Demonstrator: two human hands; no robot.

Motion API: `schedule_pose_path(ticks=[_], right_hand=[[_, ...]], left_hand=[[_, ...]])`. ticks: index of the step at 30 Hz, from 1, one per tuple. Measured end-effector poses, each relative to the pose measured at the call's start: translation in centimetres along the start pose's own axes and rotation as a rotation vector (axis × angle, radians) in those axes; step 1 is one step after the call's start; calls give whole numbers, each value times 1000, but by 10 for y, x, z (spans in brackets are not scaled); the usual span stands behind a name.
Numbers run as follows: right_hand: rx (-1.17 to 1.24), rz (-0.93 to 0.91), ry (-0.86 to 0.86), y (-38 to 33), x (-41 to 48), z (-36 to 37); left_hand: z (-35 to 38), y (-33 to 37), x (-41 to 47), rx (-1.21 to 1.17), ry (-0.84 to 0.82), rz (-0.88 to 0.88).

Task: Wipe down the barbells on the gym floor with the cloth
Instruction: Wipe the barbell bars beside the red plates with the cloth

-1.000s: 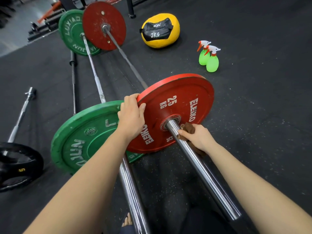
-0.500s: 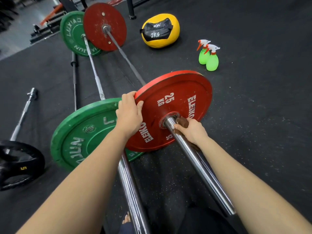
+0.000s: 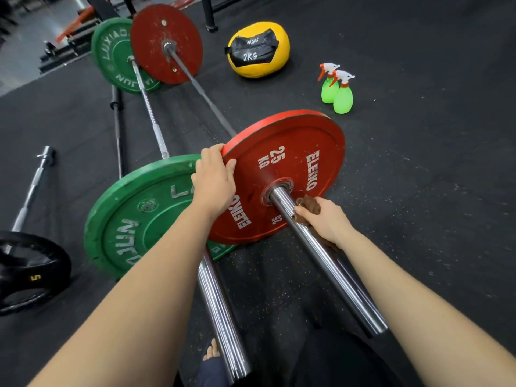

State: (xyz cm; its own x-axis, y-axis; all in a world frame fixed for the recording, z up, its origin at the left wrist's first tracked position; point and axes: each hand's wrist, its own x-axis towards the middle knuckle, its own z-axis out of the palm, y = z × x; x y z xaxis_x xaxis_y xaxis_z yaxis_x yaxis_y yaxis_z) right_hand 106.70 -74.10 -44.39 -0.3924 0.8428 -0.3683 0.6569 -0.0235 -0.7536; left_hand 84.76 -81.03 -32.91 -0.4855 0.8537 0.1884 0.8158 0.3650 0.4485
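Two loaded barbells lie side by side on the black floor [image 3: 418, 191], running away from the camera. Red barbell [image 3: 205, 97]: the near red plate [image 3: 296, 160], marked 25 KG, stands on edge, as does the far red plate [image 3: 167, 43]. Its chrome sleeve [image 3: 332, 266] juts toward the camera. Left hand [image 3: 215, 182] grips the near red plate at its upper left rim, with the fingers curled over the edge and the thumb on the face. Right hand [image 3: 328, 220] holds the brown cloth [image 3: 308, 205] bunched against the right side of the sleeve, just beside the plate hub. Its fingers are curled round the cloth, which is partly hidden under the palm. Green barbell [image 3: 150, 118] lies just left of the red one. Its near green plate [image 3: 131, 219] is partly covered by the left forearm and the near red plate; whether the two plates touch cannot be told. Far green plate [image 3: 111, 51] sits behind the far red plate. Left of these lie a thin dark bar [image 3: 118, 135], a short chrome bar [image 3: 30, 191] and a black plate [image 3: 33, 272] marked 5. Right of the red barbell, well apart from it, sit a yellow ball [image 3: 258, 32] marked 2KG and two upright green spray bottles [image 3: 343, 99], close together. Toes [image 3: 212, 350] show at the bottom edge.
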Motion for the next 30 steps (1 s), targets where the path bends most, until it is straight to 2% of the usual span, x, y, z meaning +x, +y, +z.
schedule_pose_path(ticks=[7,14,22,30], right_hand=[[15,57,-46,42,-42,-10],[-130,47,5,17,-33,-5],[-116,64,14,66,-80,-13],[-182,65,52,40,-51,-6]], left_hand=[[3,-1,-2,19,18,6],[3,0,0,26,-7,14],[3,0,-2,60,-7,23],[3,11,-9,74,-13,16]])
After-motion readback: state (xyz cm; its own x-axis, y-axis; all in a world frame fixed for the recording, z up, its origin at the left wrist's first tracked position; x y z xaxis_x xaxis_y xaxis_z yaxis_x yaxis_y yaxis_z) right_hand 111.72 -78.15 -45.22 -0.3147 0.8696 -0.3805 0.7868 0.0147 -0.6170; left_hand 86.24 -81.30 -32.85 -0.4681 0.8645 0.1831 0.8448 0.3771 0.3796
